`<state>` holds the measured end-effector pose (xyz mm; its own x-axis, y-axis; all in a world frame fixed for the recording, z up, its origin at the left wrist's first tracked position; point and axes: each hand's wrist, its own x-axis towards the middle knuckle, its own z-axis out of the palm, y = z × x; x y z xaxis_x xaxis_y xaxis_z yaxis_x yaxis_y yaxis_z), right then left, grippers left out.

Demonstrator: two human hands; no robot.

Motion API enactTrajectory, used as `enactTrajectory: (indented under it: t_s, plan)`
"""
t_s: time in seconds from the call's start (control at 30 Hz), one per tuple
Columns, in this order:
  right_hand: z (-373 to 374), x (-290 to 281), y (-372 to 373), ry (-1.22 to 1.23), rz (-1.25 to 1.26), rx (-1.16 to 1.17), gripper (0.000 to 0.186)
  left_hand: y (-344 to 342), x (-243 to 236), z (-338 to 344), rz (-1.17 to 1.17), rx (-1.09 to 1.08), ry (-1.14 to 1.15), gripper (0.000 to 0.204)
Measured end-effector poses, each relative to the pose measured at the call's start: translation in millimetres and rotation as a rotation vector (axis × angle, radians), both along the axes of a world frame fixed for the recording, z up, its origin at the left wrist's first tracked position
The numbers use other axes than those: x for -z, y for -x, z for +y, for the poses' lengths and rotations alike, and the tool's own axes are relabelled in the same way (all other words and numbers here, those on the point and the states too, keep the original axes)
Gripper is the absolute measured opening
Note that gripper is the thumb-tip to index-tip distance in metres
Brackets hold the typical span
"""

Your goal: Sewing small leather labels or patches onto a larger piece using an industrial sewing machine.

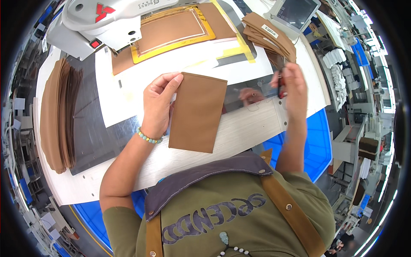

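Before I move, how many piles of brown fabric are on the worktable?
2, not counting the held piece: the left pile at far left, the right pile at upper right beside the screen. The white machine may hide others.

**Lettered Items**

Eleven o'clock: white machine, red emblem, grey lettering. One o'clock: brown fabric stack, white printed label; beyond, screen, text too small to read. Six o'clock: olive shirt, large dark letters.
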<state>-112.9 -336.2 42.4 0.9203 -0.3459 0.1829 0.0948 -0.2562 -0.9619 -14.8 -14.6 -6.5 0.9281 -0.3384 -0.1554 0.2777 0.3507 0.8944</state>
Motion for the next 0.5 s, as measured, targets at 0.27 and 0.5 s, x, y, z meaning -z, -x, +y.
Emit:
enactTrajectory:
  t_s: [0.27,0.5]
  plan:
    - [148.9,8.8,-29.5,0.071,0.038,-0.288,0.033,7.1,-1.8,-1.4,-0.087,-0.019,0.012,0.014]
    - [152.0,25.5,-33.9,0.429,-0.057,-0.172,0.032,13.3,0.5,-2.1,-0.110,0.017,0.061,0.013]
